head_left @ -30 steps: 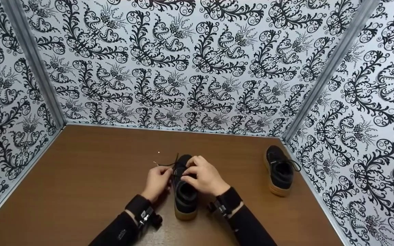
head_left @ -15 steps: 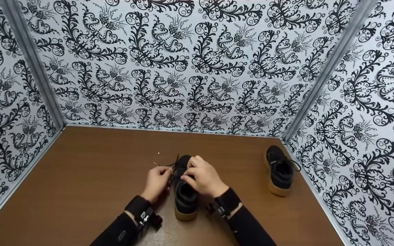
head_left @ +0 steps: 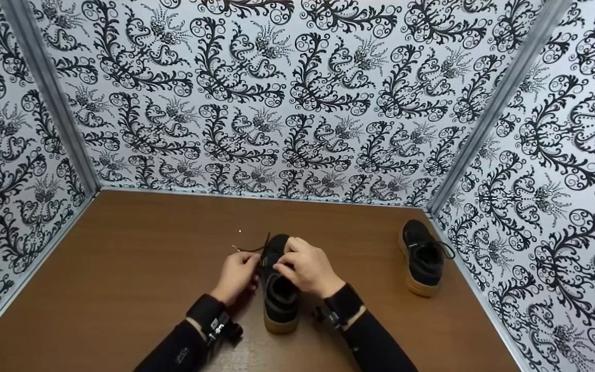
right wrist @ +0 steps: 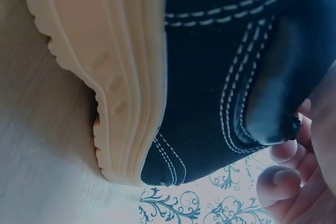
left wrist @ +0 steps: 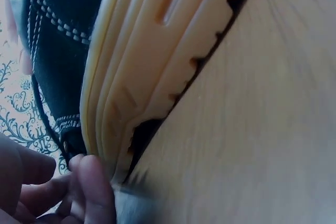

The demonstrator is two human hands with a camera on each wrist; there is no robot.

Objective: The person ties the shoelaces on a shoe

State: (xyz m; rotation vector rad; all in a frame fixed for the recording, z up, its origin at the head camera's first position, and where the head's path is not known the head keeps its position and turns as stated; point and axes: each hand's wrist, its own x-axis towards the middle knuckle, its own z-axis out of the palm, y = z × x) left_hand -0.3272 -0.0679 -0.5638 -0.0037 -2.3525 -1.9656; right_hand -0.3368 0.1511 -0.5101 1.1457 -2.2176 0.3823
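Observation:
A black shoe (head_left: 281,310) with a tan sole (left wrist: 152,40) stands on the table, toe pointing away from me. On its left side, my left hand (head_left: 235,274) pinches a dark shoelace (left wrist: 41,103) near the eyelets. Past those fingers, a loose lace end (head_left: 250,250) trails left, and another piece sticks up by the toe. My right hand (head_left: 310,269) grips over the shoe's right side with bent fingers. In the right wrist view, its fingers (right wrist: 278,182) are at the edge of the stitched lacing flap (right wrist: 283,87); their exact hold is partly hidden.
A matching black shoe (head_left: 422,261) with a loose lace stands at the table's right edge, near the wall. Patterned walls (head_left: 277,129) with grey corner posts (head_left: 499,108) enclose the brown table (head_left: 137,258). A tiny pale speck (head_left: 239,231) lies beyond the left hand.
The right hand's fingers shift very slightly on the shoe. The left hand and both shoes stay almost in place.

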